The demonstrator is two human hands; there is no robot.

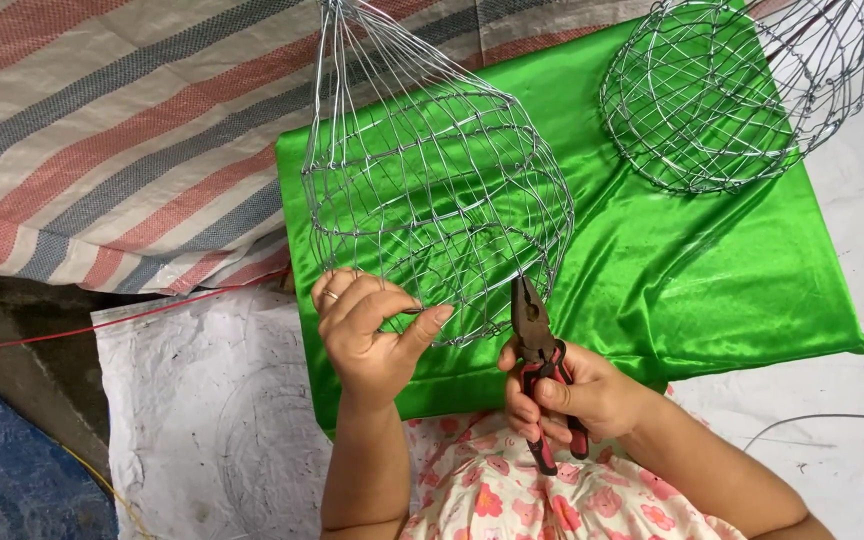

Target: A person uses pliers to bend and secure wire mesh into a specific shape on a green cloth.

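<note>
Left hand [372, 335] is pinching the wire frame [432, 190] rim, right hand [567, 395] is gripping pliers [537, 345]; I'd be keeping that rim steady and biting squarely.

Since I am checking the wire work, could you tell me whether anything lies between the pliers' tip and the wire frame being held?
Nothing visible does. The pliers in the right hand already meet the lower rim of the wire frame, which the left hand pinches beside them.

Left of the near wire cage frame [432, 190], bare striped tarpaulin [102, 130] lies open; right of it, a second wire frame [722, 95] blocks passage.
</note>
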